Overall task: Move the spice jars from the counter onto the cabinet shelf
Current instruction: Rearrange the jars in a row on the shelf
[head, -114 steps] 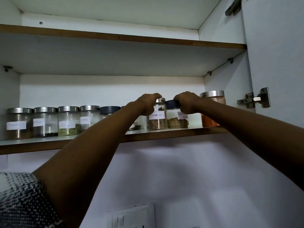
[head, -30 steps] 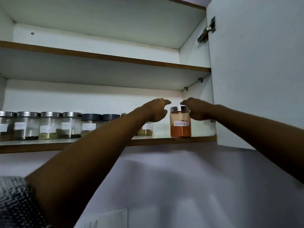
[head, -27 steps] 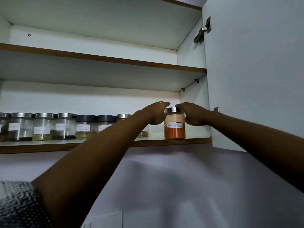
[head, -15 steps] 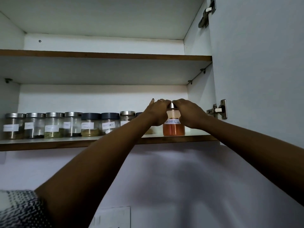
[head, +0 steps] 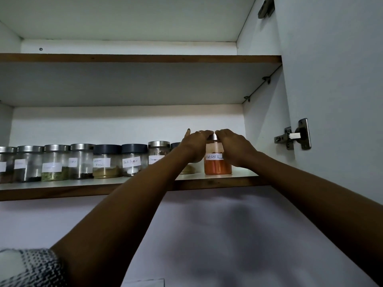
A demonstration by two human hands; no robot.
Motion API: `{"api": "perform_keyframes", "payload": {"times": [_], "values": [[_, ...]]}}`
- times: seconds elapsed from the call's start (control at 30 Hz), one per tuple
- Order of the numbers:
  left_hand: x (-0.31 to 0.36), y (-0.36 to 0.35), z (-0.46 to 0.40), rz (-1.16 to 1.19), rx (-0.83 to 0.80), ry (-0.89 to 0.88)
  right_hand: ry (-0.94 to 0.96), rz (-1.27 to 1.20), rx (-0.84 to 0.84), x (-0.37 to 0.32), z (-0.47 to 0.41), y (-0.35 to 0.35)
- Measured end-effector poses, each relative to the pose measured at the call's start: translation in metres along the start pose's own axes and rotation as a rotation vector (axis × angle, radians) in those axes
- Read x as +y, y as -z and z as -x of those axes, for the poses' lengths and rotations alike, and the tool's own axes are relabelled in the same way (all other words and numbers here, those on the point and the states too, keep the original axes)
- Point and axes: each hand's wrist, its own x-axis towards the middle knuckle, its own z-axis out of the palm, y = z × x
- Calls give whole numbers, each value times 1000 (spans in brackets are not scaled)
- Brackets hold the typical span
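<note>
both hands [head: 215,146] grip the chilli jar [head: 217,164] — upright on shelf [head: 62,190].

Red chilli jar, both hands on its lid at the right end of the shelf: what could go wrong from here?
1. The red chilli jar stands near the shelf's front edge; a pull by the left hand or right hand could tip it off.
2. The neighbouring jar sits close on its left, mostly hidden by the left wrist; sliding the chilli jar that way might knock it.
</note>
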Motion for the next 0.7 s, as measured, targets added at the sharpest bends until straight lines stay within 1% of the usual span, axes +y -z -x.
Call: {"api": "perform_keyframes", "payload": {"times": [0.23, 0.4, 0.7], "values": [[-28, -24, -25, -15, 5, -9, -19, -61, -25, 11, -27, -34], [-44, -36, -38, -26, -21, 20, -19, -45, -59, 14, -48, -50], [-58, -44, -53, -180, -146, 46, 33, -11, -194, 17, -64, -55]]}}
